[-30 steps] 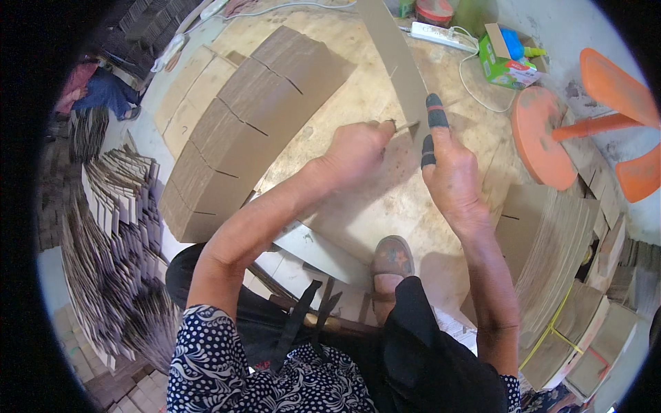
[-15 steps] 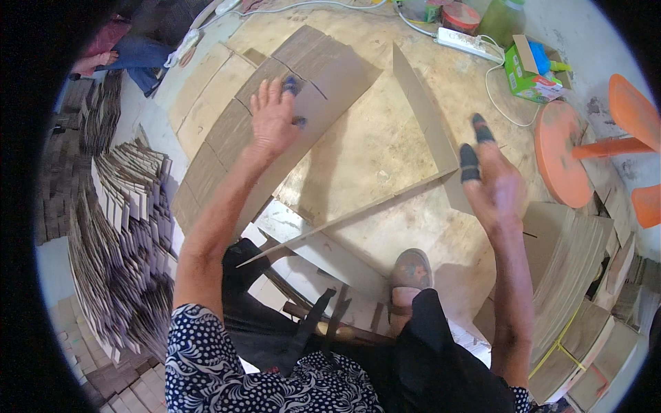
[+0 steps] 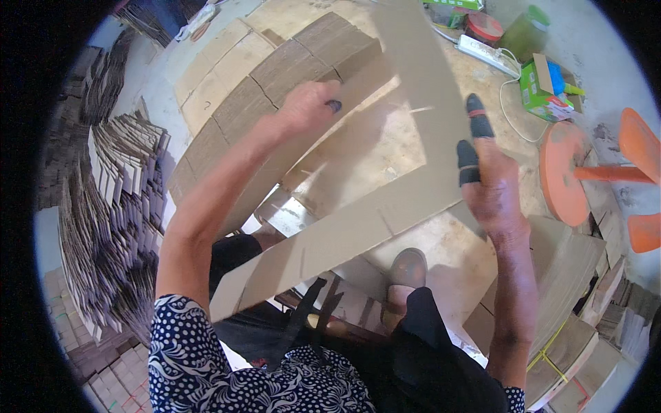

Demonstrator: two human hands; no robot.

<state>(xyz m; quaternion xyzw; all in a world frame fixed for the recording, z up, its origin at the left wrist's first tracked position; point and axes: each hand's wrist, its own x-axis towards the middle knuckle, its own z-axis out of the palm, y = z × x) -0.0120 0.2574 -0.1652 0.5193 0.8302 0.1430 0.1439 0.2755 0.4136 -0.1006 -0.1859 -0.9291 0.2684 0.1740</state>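
Observation:
Two long slotted cardboard strips meet at an angle: one cardboard strip [image 3: 337, 237] slants across my lap, and the other cardboard strip [image 3: 430, 103] reaches away from me, blurred at its far end. My right hand [image 3: 492, 179] is at their meeting corner and appears to grip them, its thumb and forefinger in dark finger covers; the other fingers are hidden. My left hand [image 3: 310, 107] is curled closed over the inner side of a cardboard stack [image 3: 265, 79]. One dark cover shows at its fingertips; what they pinch, if anything, is hidden.
Bundled cardboard [image 3: 117, 227] is piled at the left. On the right are another cardboard stack [image 3: 551, 275] and an orange stool [image 3: 568, 172]. A green box [image 3: 544, 89], a white power strip [image 3: 485, 55] and a green-lidded jar [image 3: 527, 34] stand at the far right.
The joined strips have tilted, showing broad faces instead of edges. My left hand has moved right along the stack, its fingers closing from spread. My right hand stays close to where it was.

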